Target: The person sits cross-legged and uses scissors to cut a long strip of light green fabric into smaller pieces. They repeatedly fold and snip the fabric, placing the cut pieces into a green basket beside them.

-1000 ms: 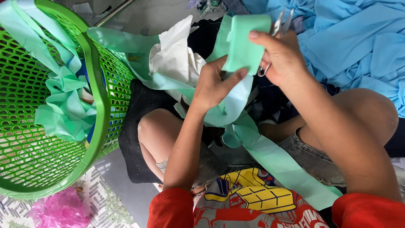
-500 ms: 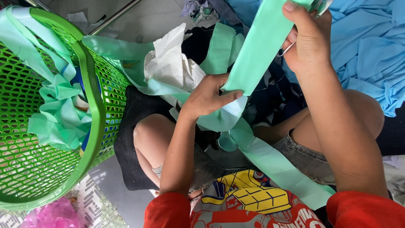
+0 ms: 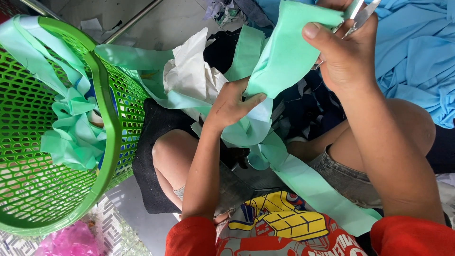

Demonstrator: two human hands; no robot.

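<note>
Mint-green fabric is filling the head view: you are holding 1 long green strip between both hands. Your left hand is pinching the strip low down, fingers curled closed over it, just above your lap. Your right hand is gripping the strip's upper end, thumb pressed on the cloth, while the same hand is also carrying a pair of scissors, blades pointing up toward the frame's top edge. The strip's tail is trailing down across your thigh toward your red sleeve. More green strips are hanging over the rim of the green basket at your left, and crumpled white cloth is lying just beside it.

The risk, as I judge it, is the scissors: with cloth and blades sharing 1 hand, a tug on the strip could be driving the points toward your fingers or snagging the fabric.

The scissor tips and your right fingertips are being cut off by the frame's top edge, so I cannot tell whether the blades are open. The blue fabric pile is also running out of view.
</note>
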